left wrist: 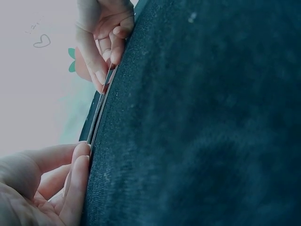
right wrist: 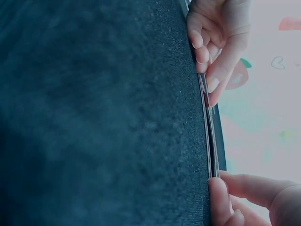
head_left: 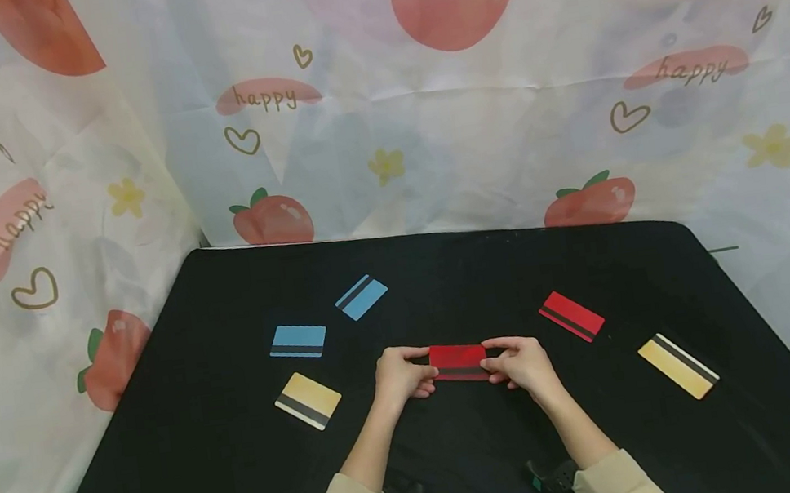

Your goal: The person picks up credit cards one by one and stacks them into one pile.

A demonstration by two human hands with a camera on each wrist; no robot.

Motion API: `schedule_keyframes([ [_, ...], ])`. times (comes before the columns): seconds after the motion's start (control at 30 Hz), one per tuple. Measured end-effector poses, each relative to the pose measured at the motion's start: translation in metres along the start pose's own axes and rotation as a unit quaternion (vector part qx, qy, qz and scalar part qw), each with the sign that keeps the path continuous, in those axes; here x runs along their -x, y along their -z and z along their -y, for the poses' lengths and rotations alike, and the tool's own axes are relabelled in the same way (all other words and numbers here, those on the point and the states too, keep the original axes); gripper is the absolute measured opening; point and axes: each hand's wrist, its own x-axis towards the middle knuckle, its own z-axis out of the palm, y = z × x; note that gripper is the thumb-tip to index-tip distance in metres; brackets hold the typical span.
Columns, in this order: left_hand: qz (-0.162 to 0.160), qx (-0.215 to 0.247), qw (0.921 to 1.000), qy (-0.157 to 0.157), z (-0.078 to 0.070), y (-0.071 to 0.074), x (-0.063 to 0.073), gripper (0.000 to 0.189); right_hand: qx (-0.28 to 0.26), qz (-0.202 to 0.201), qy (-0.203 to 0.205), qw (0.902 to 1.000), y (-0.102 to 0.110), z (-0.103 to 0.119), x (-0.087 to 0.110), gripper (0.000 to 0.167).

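In the head view, a red card point(head_left: 456, 351) with a dark stripe along its near edge lies level between the two hands, in the middle of the black table. My left hand point(head_left: 401, 374) pinches its left end, and my right hand point(head_left: 522, 361) pinches the right end. Both wrist views show it edge-on, close over the cloth, as thin layers point(left wrist: 98, 121) with a narrow dark gap between them. Thumbs and fingertips press at the two ends point(right wrist: 211, 141) of these layers.
Left of the hands lie two blue cards point(head_left: 298, 341) and a gold card point(head_left: 308, 402). Another red card point(head_left: 571, 317) and a second gold card point(head_left: 679, 366) lie to the right. A printed curtain point(head_left: 456, 140) hangs behind the black tabletop point(head_left: 171, 471).
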Motion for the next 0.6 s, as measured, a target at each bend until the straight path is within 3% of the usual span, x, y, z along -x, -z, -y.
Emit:
schedule_keyframes([
  [0.6, -0.018, -0.013, 0.9998, -0.001, -0.0026, -0.0016, 0.0016, 0.036, 0.007, -0.009, 0.000, 0.9999, -0.0004, 0.0009, 0.0002, 0.036],
])
